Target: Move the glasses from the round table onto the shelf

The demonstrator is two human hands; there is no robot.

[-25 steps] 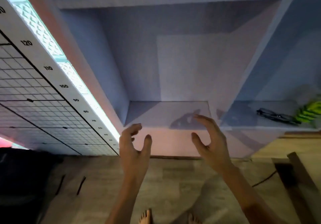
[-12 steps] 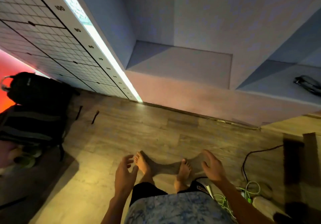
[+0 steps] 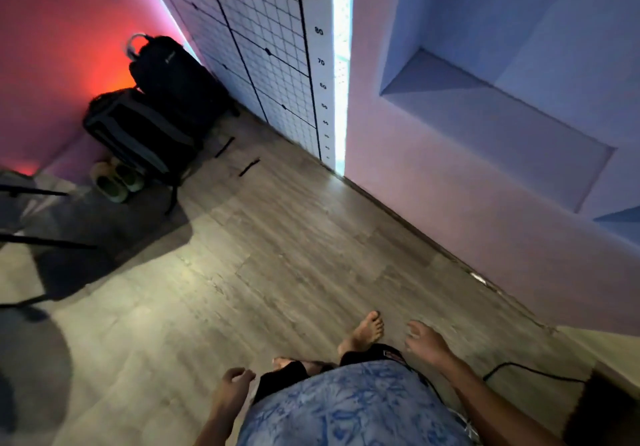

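Note:
The shelf (image 3: 491, 123) is a pale built-in niche at the upper right; its lowest compartment shows a bare floor. My left hand (image 3: 232, 390) hangs low beside my body with loosely curled fingers and holds nothing. My right hand (image 3: 426, 341) hangs in front of my right hip, fingers relaxed and spread, also holding nothing. No glasses and no round table are in view.
Two black backpacks (image 3: 162, 106) lean in the far left corner with a pair of slippers (image 3: 116, 179) in front. A measuring grid panel (image 3: 270, 50) stands on the wall. Black metal legs (image 3: 45, 243) reach in from the left. A black cable (image 3: 530, 371) lies on the floor at right.
My view has swung left and down, away from the shelf toward the floor and the backpack corner. Both hands dropped from shelf height to my sides. The glasses on the right shelf left the view.

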